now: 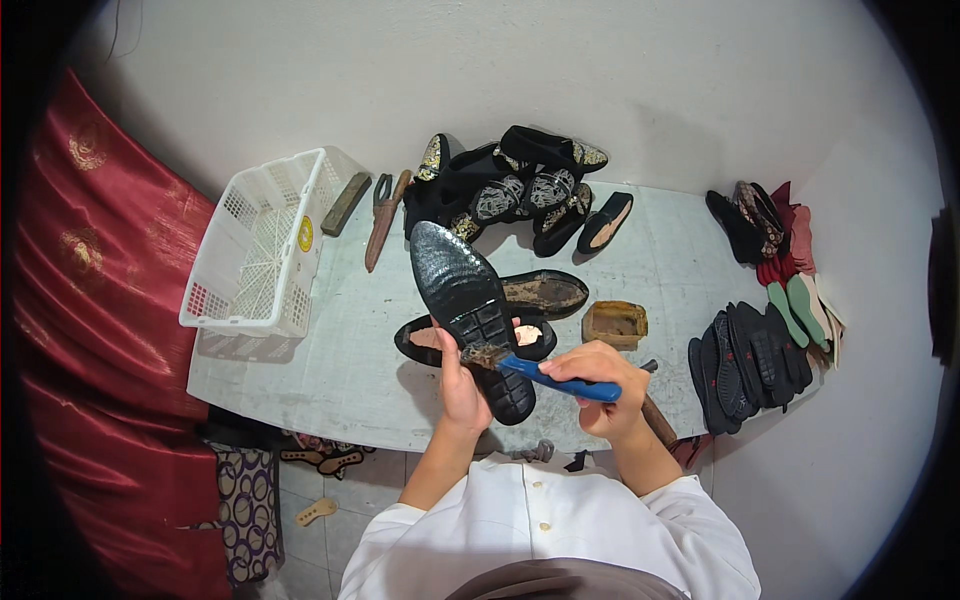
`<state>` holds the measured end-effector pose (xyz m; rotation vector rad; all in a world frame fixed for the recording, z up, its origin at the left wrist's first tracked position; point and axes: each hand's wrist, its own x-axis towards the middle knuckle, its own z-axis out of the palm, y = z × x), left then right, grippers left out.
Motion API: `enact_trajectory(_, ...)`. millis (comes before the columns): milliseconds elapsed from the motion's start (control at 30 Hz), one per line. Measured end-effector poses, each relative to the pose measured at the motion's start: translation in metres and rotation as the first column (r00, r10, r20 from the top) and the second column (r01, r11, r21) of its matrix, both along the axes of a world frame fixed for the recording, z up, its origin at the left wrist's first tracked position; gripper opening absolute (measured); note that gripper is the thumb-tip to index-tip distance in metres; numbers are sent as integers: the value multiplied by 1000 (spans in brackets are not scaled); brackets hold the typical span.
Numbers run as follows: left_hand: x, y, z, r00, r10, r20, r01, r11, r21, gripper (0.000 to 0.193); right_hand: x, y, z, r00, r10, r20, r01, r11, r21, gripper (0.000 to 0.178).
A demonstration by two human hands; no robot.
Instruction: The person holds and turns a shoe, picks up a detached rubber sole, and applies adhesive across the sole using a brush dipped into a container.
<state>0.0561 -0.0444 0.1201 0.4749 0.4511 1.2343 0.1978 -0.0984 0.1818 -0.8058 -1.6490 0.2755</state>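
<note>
My left hand (463, 390) grips a black shoe sole (465, 285), held at a tilt above the table with its toe end pointing away from me. The front part looks glossy, and block-shaped grooves show nearer the heel. In my right hand (605, 385) is a brush (560, 378) with a blue handle. Its brownish bristles lie against the sole's edge close to my left fingers. Beneath the sole rests a black shoe (415, 342) with a pale insole, partly hidden. Just behind lies another black shoe with a worn brown underside (548, 293). A yellowish square tub (614, 325) stands beyond my right hand.
A white plastic basket (245, 325) stands left on the table (350, 390), beside pincers (385, 215) and a block (346, 205). Decorated black shoes (520, 190) are piled at the back. Black soles (745, 365) line the right edge. A hammer handle (658, 422) lies near my right wrist.
</note>
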Motion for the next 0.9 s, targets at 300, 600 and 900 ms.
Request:
enact_trajectory(300, 1, 4, -8, 993, -38, 110, 39, 999, -6, 60, 5, -5, 3, 999, -38, 29, 36, 996, 81, 16)
enact_trajectory(600, -6, 2, -9, 998, -17, 52, 14, 998, 60, 58, -4, -2, -8, 989, 88, 119, -92, 995, 31, 27)
enact_trajectory(900, -5, 0, -3, 1000, 13, 27, -13, 1000, 21, 63, 5, 10, -12, 975, 215, -54, -214, 976, 30, 36)
